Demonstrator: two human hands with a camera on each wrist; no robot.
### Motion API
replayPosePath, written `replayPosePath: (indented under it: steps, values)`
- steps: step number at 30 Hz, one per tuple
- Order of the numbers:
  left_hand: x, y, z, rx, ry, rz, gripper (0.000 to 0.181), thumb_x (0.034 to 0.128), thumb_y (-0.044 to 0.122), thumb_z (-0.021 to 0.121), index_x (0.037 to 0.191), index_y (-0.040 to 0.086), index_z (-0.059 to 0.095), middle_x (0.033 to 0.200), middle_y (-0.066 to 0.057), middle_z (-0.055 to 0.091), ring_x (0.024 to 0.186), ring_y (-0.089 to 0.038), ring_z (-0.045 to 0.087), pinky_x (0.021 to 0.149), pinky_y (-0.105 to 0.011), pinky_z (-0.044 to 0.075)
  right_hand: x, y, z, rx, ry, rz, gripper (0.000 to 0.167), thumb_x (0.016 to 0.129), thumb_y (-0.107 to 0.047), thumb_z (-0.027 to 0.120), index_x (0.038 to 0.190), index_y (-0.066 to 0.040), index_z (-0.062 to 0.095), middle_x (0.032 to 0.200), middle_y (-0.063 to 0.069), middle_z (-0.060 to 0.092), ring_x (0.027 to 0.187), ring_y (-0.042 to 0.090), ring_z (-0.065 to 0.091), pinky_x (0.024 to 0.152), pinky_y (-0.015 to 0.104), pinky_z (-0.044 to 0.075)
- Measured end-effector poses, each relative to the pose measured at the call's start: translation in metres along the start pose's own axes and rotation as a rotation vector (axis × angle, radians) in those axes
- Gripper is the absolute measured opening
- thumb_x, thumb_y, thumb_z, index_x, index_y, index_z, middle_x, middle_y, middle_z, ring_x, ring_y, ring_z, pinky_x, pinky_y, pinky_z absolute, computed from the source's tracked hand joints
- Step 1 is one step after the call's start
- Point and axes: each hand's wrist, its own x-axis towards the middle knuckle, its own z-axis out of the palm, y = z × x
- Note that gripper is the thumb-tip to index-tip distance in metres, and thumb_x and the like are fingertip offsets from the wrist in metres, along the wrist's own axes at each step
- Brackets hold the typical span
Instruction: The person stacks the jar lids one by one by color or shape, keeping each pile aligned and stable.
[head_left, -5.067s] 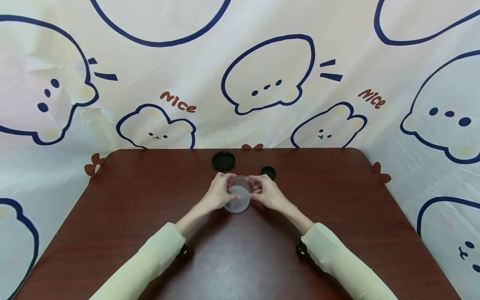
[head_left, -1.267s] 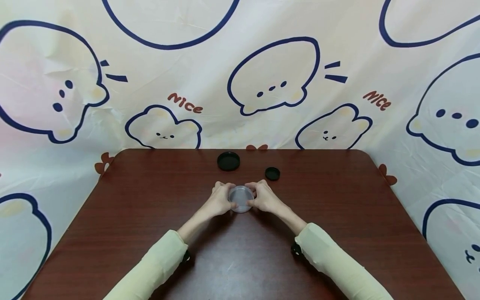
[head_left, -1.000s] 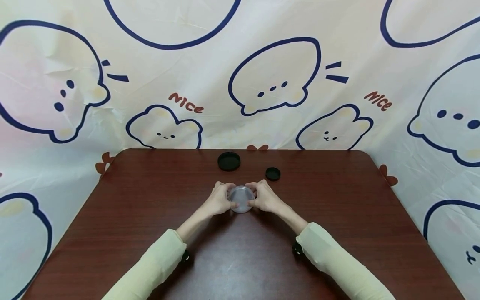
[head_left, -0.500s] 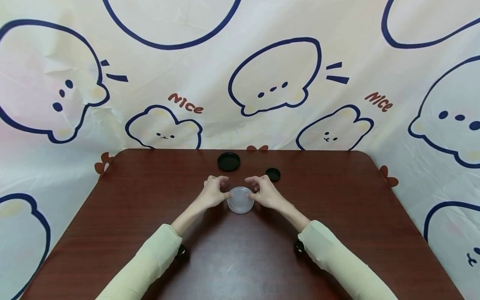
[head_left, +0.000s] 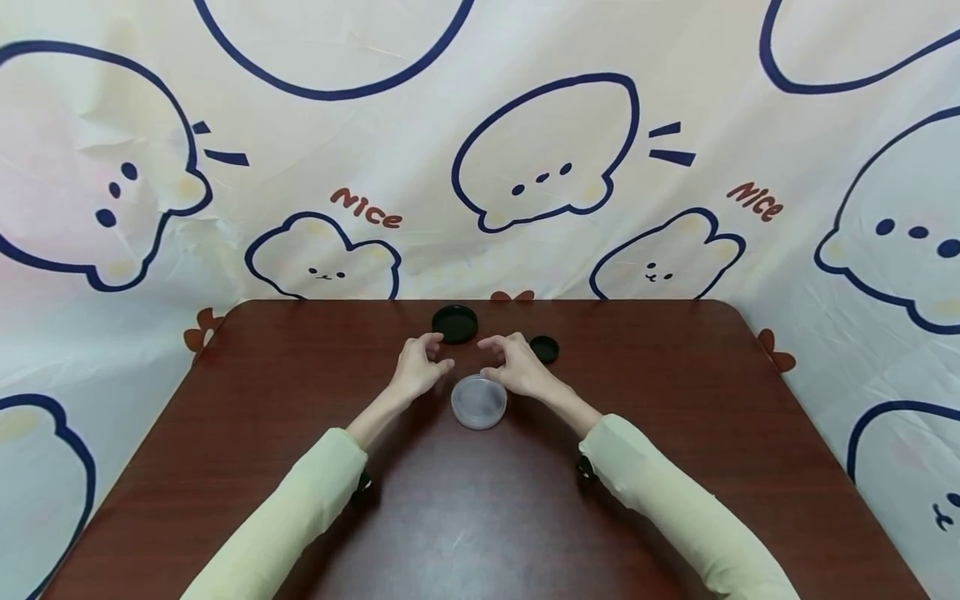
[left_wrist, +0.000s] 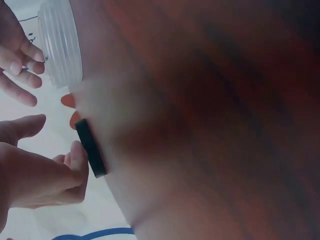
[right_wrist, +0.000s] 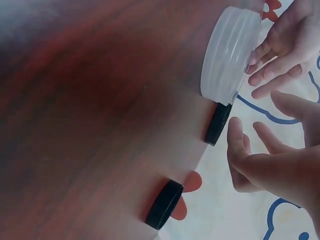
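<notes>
The left hand and the right hand have let go of the clear round container, so its handling seems finished. It stands mid-bench. With fingers parted, the hands hold nothing, at its ten and one o'clock. A larger black cap lies at eleven o'clock, a smaller black cap at two. The backdrop cloth reads "Nice" twice.
</notes>
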Motion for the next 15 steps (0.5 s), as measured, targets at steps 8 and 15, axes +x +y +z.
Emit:
replayPosePath:
  steps: [8, 15]
  values:
    - [0.019, 0.000, -0.001, -0.005, 0.030, -0.022, 0.055, 0.0888, 0.005, 0.068, 0.138, -0.004, 0.046, 0.122, -0.024, 0.049, 0.108, -0.034, 0.050, 0.091, -0.043, 0.043, 0.024, 0.004, 0.008, -0.004, -0.003, 0.010, 0.044, 0.089, -0.010, 0.070, 0.130, -0.001, 0.057, 0.121, 0.022, 0.051, 0.102, 0.030, 0.045, 0.079, 0.040, 0.042]
    - [0.040, -0.010, 0.002, 0.046, 0.099, 0.000, 0.067, 0.0864, 0.001, 0.069, 0.144, -0.001, 0.035, 0.122, -0.025, 0.044, 0.103, -0.033, 0.046, 0.086, -0.042, 0.043, 0.043, 0.004, 0.015, 0.012, -0.006, -0.004, 0.048, 0.089, -0.008, 0.069, 0.133, 0.003, 0.053, 0.109, 0.022, 0.053, 0.097, 0.029, 0.040, 0.072, 0.036, 0.036]
